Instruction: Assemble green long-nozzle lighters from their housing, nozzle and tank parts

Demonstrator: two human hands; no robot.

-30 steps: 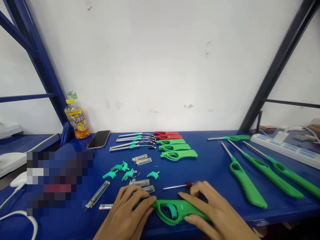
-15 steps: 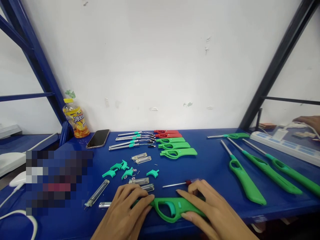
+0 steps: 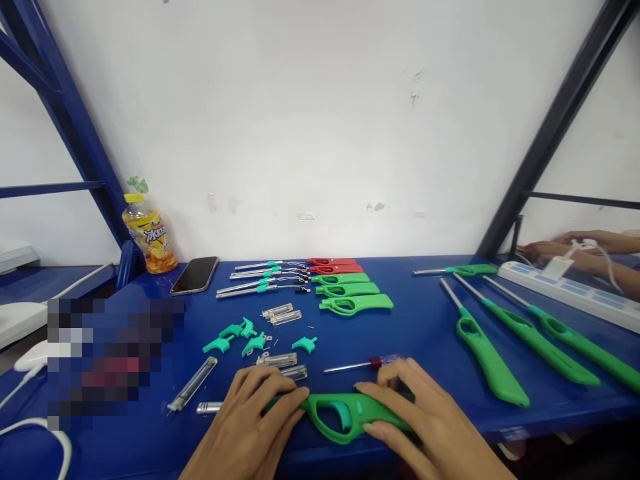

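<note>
A green utility lighter [image 3: 357,408] lies across the table's front, its metal tube pointing left and a teal trigger showing in its loop. My left hand [image 3: 255,420] is closed around its neck, hiding part of the tube. On the handle, my right hand [image 3: 420,413] grips with thumb and fingers. A screwdriver [image 3: 357,365] rests just beyond my right hand. Clear fuel tanks [image 3: 277,360] sit behind my left hand, and another clear tank [image 3: 194,384] lies left of it. Several loose teal triggers [image 3: 255,343] are scattered farther back.
Green and red handle shells [image 3: 356,305] and metal tubes with wires [image 3: 247,288] line the back. More green lighters [image 3: 493,360] lie right, beside a white power strip [image 3: 570,293]. A phone [image 3: 195,275] and drink bottle [image 3: 151,237] stand back left. Another person's hands [image 3: 575,248] show far right.
My hands and the lighter stay almost in place. The view has shifted slightly. At far right, the other person's hands and arm have come further into view near a white cable.
</note>
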